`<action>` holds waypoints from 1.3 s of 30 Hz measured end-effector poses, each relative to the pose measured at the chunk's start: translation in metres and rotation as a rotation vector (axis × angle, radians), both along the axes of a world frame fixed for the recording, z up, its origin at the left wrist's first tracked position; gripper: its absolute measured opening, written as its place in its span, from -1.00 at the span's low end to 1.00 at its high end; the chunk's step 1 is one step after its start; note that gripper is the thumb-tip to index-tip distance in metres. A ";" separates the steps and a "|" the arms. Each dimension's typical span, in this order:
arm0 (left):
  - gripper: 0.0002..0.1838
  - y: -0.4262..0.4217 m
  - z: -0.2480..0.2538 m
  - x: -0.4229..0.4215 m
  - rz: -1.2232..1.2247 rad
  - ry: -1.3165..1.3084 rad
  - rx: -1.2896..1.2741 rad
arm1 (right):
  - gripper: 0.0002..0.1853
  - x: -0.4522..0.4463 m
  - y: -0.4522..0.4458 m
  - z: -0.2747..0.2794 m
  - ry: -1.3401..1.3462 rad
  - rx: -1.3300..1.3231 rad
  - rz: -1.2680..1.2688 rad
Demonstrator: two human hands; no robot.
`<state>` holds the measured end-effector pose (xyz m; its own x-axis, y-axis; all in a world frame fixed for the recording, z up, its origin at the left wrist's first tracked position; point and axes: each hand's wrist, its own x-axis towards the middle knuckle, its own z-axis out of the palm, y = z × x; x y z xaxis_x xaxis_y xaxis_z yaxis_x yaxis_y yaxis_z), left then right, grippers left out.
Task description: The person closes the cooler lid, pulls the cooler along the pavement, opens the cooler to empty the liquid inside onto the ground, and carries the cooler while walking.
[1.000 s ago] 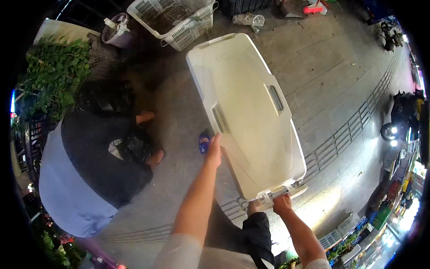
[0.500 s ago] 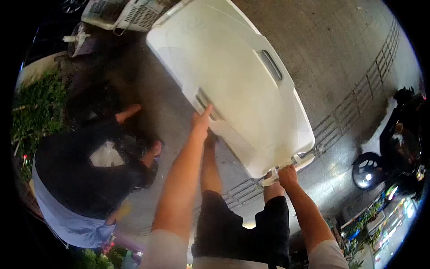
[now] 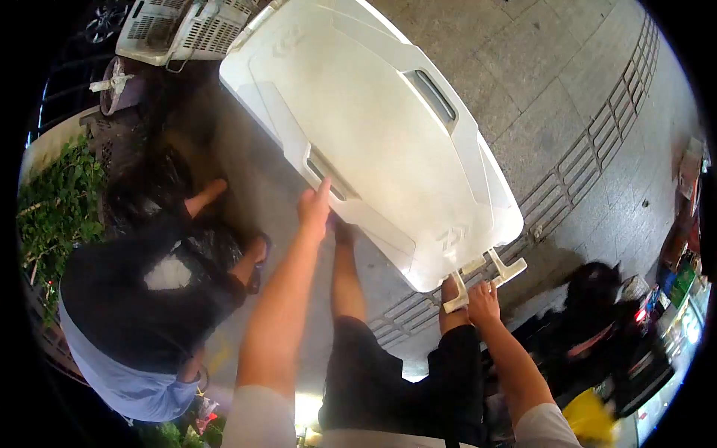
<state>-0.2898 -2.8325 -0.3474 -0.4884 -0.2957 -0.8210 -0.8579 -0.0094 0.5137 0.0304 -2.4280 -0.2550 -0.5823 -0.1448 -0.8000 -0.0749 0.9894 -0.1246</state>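
A large white cooler box (image 3: 358, 142) with a smooth lid spans the upper middle, tilted lengthwise in front of my legs. My left hand (image 3: 314, 210) holds its left long edge, thumb on top beside the recessed latch slot (image 3: 326, 172), with the fingers partly hidden below the rim. A matching latch slot (image 3: 435, 95) lies on the far edge. At the near end a cream swing handle (image 3: 509, 269) sticks out. My right hand (image 3: 484, 301) is closed round its grip, between the two handle arms, close to my knee.
Another person (image 3: 142, 299) in dark clothing bends over at left, near black plastic bags (image 3: 157, 183) and green plants (image 3: 63, 194). Plastic crates (image 3: 213, 30) stand at upper left. A drain grating (image 3: 582, 160) crosses the pavement. A dark motorbike (image 3: 597, 328) is at lower right.
The cooler box has shifted slightly left in view, both hands still on it. The view at right has changed: the earlier black motorbike with its wheel is gone and a dark shape stands lower.
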 end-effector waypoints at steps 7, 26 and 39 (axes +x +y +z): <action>-0.42 0.010 0.023 -0.019 -0.470 0.092 -0.476 | -0.67 -0.028 -0.023 0.002 -0.279 0.144 0.007; -0.54 0.033 0.104 -0.025 -0.353 0.275 -0.458 | -0.60 -0.013 -0.029 -0.005 -0.266 0.147 -0.061; -0.54 0.193 0.279 -0.094 -0.572 0.752 -0.420 | -0.60 -0.033 -0.024 -0.004 0.025 -0.138 -0.987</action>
<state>-0.3837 -2.6392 -0.0681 -0.9903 -0.0500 -0.1295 -0.1333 0.6027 0.7868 -0.0025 -2.4517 -0.2592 -0.5084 0.3226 -0.7984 0.7693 0.5868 -0.2527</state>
